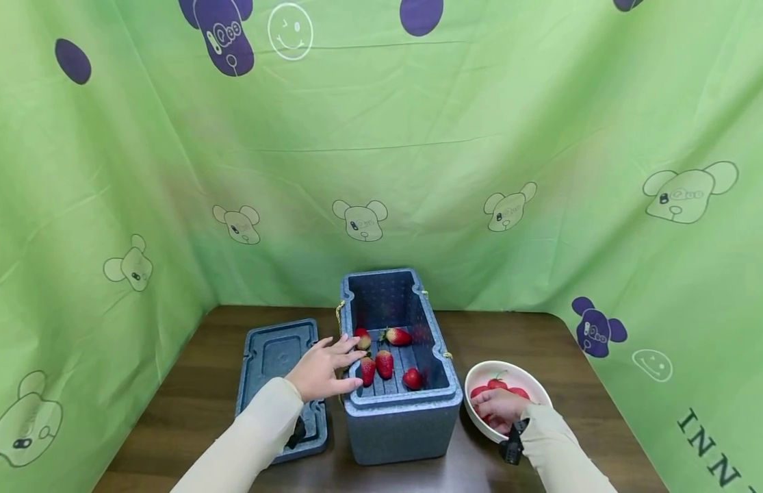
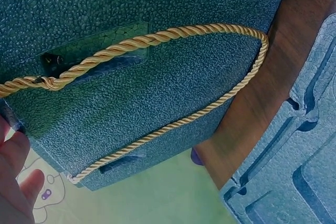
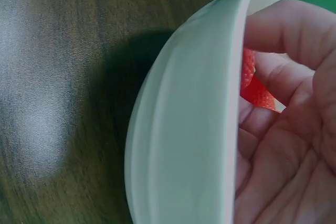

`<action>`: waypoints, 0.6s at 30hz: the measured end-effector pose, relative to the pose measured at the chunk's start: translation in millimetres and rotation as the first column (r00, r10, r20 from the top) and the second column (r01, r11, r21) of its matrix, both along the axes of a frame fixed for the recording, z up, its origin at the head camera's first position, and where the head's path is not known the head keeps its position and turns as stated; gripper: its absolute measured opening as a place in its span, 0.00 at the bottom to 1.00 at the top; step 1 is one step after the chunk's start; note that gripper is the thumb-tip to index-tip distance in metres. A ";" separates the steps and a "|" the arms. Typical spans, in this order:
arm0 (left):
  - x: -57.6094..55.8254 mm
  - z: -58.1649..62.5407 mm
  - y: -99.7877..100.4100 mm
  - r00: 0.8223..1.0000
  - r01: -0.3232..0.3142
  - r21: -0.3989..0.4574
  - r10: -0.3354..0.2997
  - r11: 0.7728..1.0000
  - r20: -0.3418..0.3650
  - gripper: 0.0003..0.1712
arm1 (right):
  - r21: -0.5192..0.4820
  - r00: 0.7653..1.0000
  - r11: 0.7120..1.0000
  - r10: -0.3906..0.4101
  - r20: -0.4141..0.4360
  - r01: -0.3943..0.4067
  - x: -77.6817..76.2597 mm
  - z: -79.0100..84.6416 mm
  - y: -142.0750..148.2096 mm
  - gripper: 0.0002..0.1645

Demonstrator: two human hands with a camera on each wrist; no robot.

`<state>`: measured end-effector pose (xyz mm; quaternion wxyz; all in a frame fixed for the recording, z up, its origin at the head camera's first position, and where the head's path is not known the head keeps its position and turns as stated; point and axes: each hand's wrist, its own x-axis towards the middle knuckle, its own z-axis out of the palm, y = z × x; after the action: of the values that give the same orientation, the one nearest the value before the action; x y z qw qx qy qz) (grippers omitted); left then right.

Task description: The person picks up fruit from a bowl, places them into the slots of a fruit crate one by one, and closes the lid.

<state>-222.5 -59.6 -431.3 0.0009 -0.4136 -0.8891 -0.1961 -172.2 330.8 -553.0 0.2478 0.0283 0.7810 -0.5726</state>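
A blue-grey foam box [image 1: 399,428] stands open on the table with several strawberries [image 1: 384,364] on its ribbed floor. My left hand [image 1: 322,368] lies at the box's left rim, fingers spread and fairly straight over the edge; the left wrist view catches only some fingertips [image 2: 32,186] by the rim. Inside a white bowl [image 1: 537,383], right of the box, is my right hand [image 1: 503,405]. Its fingers curl round a red strawberry [image 3: 260,95], partly hidden by them and the bowl wall. Other strawberries [image 1: 518,392] lie in the bowl around the hand.
A blue-grey lid [image 1: 279,347] lies flat on the brown wooden table [image 1: 184,390], left of the box and partly under my left forearm. A twisted gold rope [image 2: 173,32] loops along the box's side. Green printed cloth [image 1: 381,171] hangs around the table.
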 end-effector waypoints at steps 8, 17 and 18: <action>0.0 3.2 1.0 1.000 0.000 0.006 0.000 1.000 -0.008 0.31 | -0.027 0.999 1.000 0.010 0.037 -0.008 0.9 18.3 5.1 0.24; 1.4 2.0 0.5 1.000 0.006 0.001 -0.006 1.000 0.012 0.31 | -0.049 0.999 0.998 0.049 0.013 -0.049 -7.8 62.9 13.0 0.29; 1.7 1.6 0.1 1.000 0.007 -0.001 -0.007 1.000 0.008 0.31 | -0.046 0.999 0.998 0.052 0.008 -0.051 -10.5 69.6 13.5 0.30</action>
<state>-220.8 -59.5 -429.7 -0.0034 -0.4157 -0.8878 -0.1974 -182.7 344.4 -483.4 0.2667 0.0052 0.7669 -0.5836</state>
